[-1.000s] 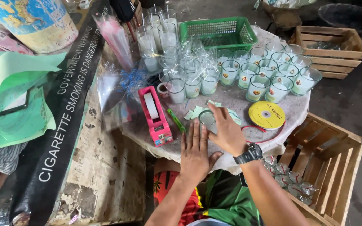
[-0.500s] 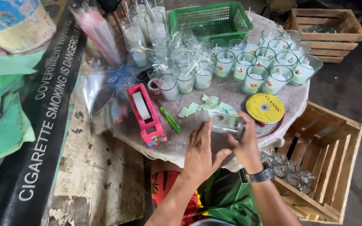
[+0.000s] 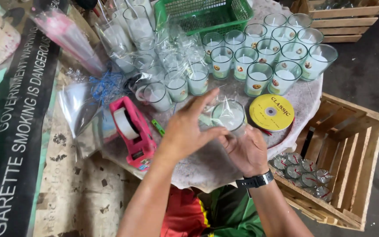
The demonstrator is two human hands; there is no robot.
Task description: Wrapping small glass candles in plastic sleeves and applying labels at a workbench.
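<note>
Both hands meet over the round tabletop [image 3: 294, 103]: the right hand [image 3: 246, 151] cups a cellophane-wrapped glass candle [image 3: 228, 115] from below while the left hand [image 3: 187, 131] pinches the film against it, beside the pink tape dispenser [image 3: 132, 131] and yellow ribbon spool [image 3: 271, 112].

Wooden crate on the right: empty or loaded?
Loaded in part: the crate holds a cluster of wrapped candles at its bottom; the rest shows bare slats.

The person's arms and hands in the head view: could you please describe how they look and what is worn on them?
Both forearms are bare, with no sleeves or gloves in view. The left hand wears nothing on its fingers or wrist. The right hand has a black wristwatch with a dark band strapped around the wrist. No rings or markings are visible.
</note>
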